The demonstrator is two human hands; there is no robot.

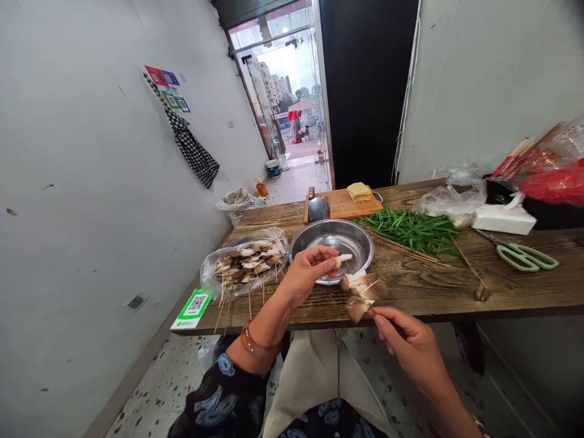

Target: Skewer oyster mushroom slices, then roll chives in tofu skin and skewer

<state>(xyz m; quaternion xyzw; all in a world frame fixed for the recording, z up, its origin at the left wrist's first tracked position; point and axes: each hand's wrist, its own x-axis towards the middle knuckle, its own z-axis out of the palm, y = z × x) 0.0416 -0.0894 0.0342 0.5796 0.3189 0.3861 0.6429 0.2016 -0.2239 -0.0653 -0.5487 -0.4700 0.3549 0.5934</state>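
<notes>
Pinched in the fingers of my left hand (306, 275) is a small white mushroom piece (343, 258), just over the near side of a steel bowl (298, 243). Lower right, my right hand (406, 340) is closed at the near end of a mushroom skewer (360, 291) threaded with brown and white oyster mushroom pieces. The skewer's far end comes close to the bowl's near rim, and most of its stick is hidden. To the left of the bowl, finished mushroom skewers (250, 261) lie piled on a clear plastic bag (210, 267), their stick ends pointing towards me.
Behind the bowl, a cutting board (342, 204) carries a cleaver (318, 208) and stacked tofu sheets (359, 192). Green chives (410, 230) and bare bamboo sticks (410, 251) lie to the right, near green-handled scissors (527, 257) and a tissue pack (504, 219). A QR-code card (191, 309) sits at the left edge.
</notes>
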